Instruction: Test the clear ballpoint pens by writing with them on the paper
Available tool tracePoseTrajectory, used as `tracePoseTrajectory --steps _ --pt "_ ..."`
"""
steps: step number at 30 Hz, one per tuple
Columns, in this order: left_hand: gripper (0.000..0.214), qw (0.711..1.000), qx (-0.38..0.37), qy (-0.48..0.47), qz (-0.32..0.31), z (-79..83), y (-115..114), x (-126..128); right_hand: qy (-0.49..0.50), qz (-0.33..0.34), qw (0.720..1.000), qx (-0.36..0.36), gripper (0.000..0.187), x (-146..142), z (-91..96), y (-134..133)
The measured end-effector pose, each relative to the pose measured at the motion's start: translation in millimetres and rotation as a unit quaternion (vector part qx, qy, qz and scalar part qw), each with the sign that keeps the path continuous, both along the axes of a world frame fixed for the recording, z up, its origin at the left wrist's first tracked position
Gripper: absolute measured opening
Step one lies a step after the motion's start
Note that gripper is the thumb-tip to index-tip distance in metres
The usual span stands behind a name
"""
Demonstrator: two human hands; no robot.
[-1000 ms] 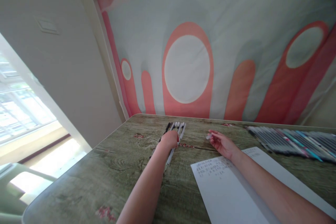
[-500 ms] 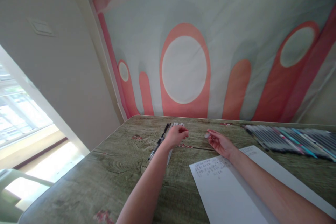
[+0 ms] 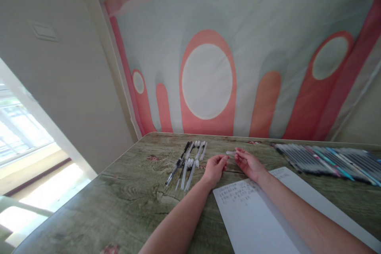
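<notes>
My right hand [image 3: 249,165] is closed, its fingertips pinching a short, clear piece that looks like a pen cap [image 3: 230,152]. Close by on the left, my left hand [image 3: 214,170] has thumb and fingers pressed together; whatever may be between them is hidden. The two hands are a small gap apart above the table. Left of my left hand lie several pens and pen parts, among them a black pen [image 3: 172,174] and whitish translucent tubes [image 3: 190,176].
Under my right forearm is a white sheet of paper [image 3: 258,218] with handwriting at its top. A long row of pens [image 3: 321,160], mostly grey with a few coloured ones, lies at the right. The wood-patterned table [image 3: 119,198] meets a pink-and-grey wall covering [image 3: 160,107].
My left hand has moved right, away from the pens and parts, toward my right hand. The pen parts that it covered are now visible. My right hand stays near its place.
</notes>
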State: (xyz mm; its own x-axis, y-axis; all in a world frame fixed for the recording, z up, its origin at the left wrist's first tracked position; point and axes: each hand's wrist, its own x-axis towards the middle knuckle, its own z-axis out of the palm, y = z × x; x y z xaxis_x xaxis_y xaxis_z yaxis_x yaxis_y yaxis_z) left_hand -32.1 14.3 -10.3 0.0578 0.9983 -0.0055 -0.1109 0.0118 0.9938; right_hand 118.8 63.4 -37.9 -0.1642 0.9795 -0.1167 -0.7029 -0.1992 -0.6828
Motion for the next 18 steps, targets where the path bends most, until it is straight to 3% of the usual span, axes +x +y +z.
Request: tracePoseTrajectory --steps 7,18 --pt "0.027 0.997 -0.002 -0.081 -0.005 0.2 0.7 0.3 -0.032 -0.001 0.999 0.023 0.016 -0.8 2.1 -1.8" --pt "0.023 0.998 0.034 -0.033 0.032 0.7 0.7 0.0 0.009 0.01 1.0 -0.007 0.019 -3.0 4.4 -3.9"
